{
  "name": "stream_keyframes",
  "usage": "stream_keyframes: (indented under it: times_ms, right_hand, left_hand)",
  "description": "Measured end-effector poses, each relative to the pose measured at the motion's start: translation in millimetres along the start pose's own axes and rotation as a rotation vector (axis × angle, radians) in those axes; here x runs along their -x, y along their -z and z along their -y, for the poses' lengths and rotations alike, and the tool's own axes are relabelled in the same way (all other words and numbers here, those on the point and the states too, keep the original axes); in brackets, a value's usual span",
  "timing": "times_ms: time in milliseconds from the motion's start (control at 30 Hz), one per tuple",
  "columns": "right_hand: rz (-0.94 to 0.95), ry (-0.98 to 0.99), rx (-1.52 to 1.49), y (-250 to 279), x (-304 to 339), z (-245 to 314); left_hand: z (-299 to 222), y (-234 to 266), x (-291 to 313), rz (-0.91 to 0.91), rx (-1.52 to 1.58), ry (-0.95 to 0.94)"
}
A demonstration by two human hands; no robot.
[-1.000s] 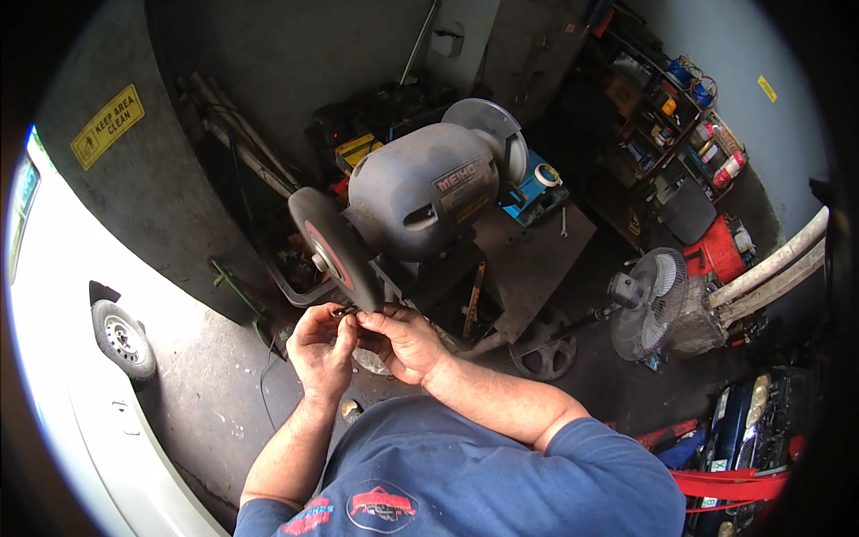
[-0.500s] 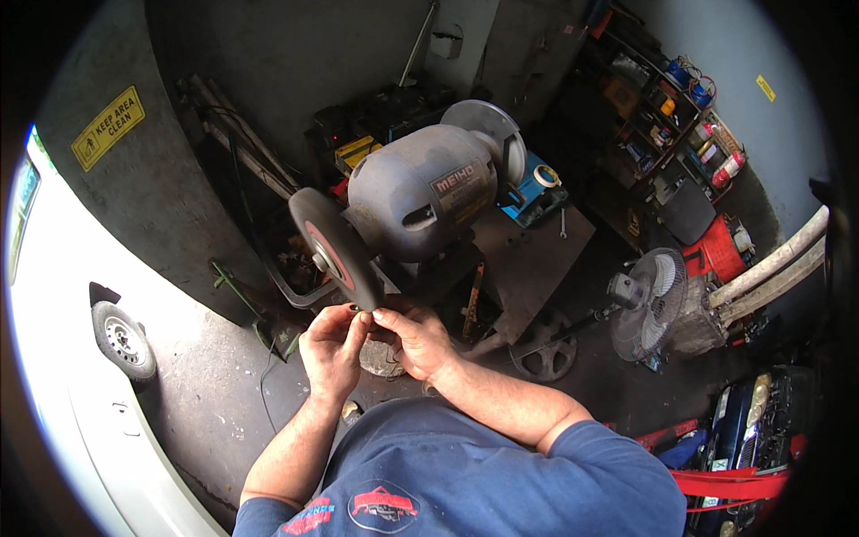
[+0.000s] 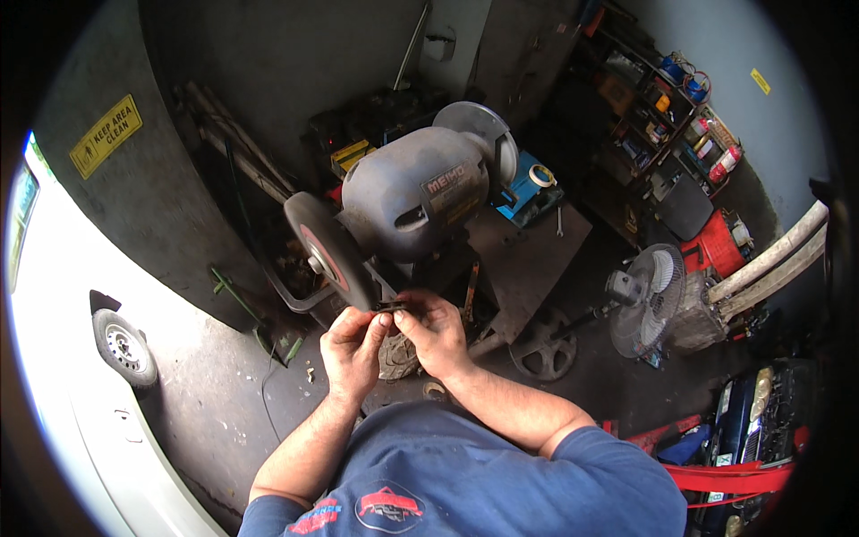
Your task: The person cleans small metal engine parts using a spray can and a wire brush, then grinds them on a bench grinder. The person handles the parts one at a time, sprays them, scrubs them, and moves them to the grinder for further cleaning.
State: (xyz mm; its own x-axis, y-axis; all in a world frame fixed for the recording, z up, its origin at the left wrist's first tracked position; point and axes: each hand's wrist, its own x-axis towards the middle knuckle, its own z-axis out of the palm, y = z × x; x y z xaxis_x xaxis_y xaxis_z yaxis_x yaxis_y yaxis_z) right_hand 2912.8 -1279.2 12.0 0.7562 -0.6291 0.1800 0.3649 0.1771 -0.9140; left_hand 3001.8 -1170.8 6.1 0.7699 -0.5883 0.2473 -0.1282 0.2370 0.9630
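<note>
Dark metal piece held against the grinder's left wheel

Beside the bench grinder point(image 3: 420, 201), its dark left wheel point(image 3: 331, 251) is met by a small dark part point(image 3: 392, 307), pinched at one end by the left hand point(image 3: 353, 345) and at the other by the right hand point(image 3: 436, 331). Grinding is judged under way; how much remains cannot be told. Right of the grinder, a pedestal fan point(image 3: 646, 300) is seen.

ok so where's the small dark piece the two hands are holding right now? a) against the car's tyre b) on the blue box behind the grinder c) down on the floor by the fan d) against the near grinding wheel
d: both the left hand and the right hand pinch the small dark piece right at the lower edge of the near grinding wheel of the bench grinder.
</note>
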Motion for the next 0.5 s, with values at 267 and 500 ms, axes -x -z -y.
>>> stream_keyframes:
  times_ms: [267, 500]
  right_hand:
    - [0.136, 0.021, 0.117, -7, 9, -3]
    - [0.079, -0.229, -0.076, -19, -8, -9]
  left_hand:
    - [4, 16, 13, 0.01, 0.013, -0.1]
    - [4, 25, 5, -0.052, 0.125, 0.026]
